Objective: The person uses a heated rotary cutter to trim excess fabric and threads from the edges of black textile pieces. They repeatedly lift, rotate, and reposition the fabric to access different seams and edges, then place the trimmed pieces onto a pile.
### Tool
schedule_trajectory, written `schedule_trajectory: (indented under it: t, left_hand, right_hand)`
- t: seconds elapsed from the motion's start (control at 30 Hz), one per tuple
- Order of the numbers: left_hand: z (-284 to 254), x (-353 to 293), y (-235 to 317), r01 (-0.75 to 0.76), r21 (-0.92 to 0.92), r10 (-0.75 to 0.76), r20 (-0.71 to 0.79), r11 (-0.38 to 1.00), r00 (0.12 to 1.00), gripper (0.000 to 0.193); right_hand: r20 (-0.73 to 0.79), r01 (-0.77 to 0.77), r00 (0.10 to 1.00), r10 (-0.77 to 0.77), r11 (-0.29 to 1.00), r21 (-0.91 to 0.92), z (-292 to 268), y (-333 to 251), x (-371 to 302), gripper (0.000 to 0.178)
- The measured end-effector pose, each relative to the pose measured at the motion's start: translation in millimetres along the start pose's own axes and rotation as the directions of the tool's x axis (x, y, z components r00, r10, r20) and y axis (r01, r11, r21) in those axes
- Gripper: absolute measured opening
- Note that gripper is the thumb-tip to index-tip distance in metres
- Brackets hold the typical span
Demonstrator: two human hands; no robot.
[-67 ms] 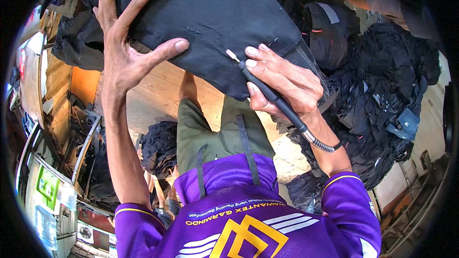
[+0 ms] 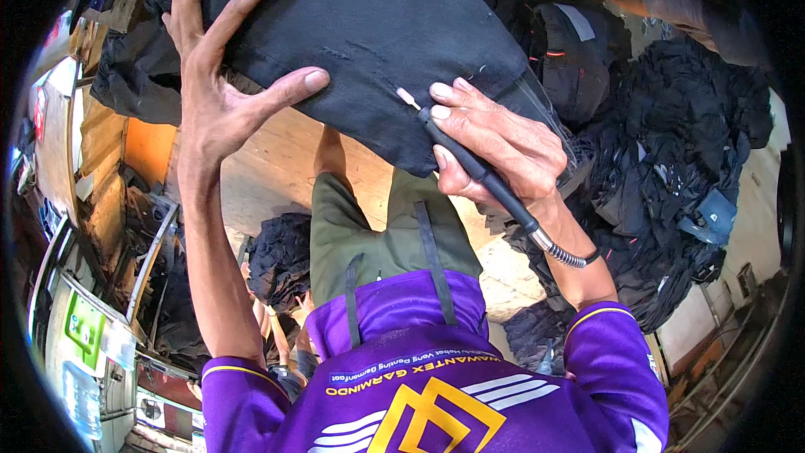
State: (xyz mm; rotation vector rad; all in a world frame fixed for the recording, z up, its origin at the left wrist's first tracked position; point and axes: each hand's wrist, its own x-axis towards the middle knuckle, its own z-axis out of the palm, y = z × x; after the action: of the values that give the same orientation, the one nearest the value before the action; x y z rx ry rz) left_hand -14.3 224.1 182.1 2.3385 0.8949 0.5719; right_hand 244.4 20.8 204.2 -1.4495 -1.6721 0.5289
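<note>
Dark denim fabric (image 2: 369, 8), which looks like a trouser leg, lies stretched in front of me with small scuffed marks near its middle. My left hand (image 2: 222, 88) rests on its left side with the fingers spread wide and the thumb pointing right; nothing is in it. In my right hand (image 2: 503, 138) is a black pen-shaped rotary grinder (image 2: 474, 164), its small pinkish tip at the cloth by a scuffed spot. A coiled spring guards the cord end of the tool, near my wrist. Frayed threads hang from the fabric's right edge.
A big heap of dark garments (image 2: 662, 168) lies on the right, with another bundle (image 2: 281, 256) below on the left. At the upper right a co-worker's leg (image 2: 625, 2) shows. Lower left are a clear plastic bottle (image 2: 81, 398) and a green object (image 2: 84, 327).
</note>
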Motion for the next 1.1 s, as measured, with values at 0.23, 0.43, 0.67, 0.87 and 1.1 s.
schedule_trajectory:
  t: [0.23, 0.43, 0.67, 0.87, 1.1]
  left_hand:
    - [-13.4, -5.8, -43.0, -0.032, -0.027, 0.032, -0.003, 0.999, 0.999, 0.099]
    - [-25.8, -8.3, 9.2, 0.062, 0.042, -0.048, -0.275, 0.997, 0.96, 0.116]
    - [78.4, -77.6, 149.2, 0.474, -0.875, -0.848, 0.172, 0.101, 0.5, 0.084]
    - [85.2, -60.9, 146.7, 0.52, -0.833, -0.741, 0.224, 0.192, 0.633, 0.067]
    - [63.1, -79.8, 122.7, 0.587, -0.789, -0.712, 0.308, 0.179, 0.631, 0.066]
  right_hand:
    - [-0.095, -0.267, 0.952, 0.291, 0.94, 0.211, -27.8, -15.7, -5.2, 0.034]
    - [-0.336, -0.386, 0.832, 0.441, 0.896, 0.222, -1.9, 0.3, 38.7, 0.027]
    - [-0.353, -0.215, 0.909, 0.22, 0.975, 0.055, 11.5, 6.3, 27.0, 0.023]
    - [-0.401, -0.175, 0.9, 0.171, 0.984, 0.025, 10.0, 5.1, 25.1, 0.02]
    - [-0.398, -0.318, 0.849, 0.348, 0.937, 0.142, 17.9, 9.5, 3.8, 0.025]
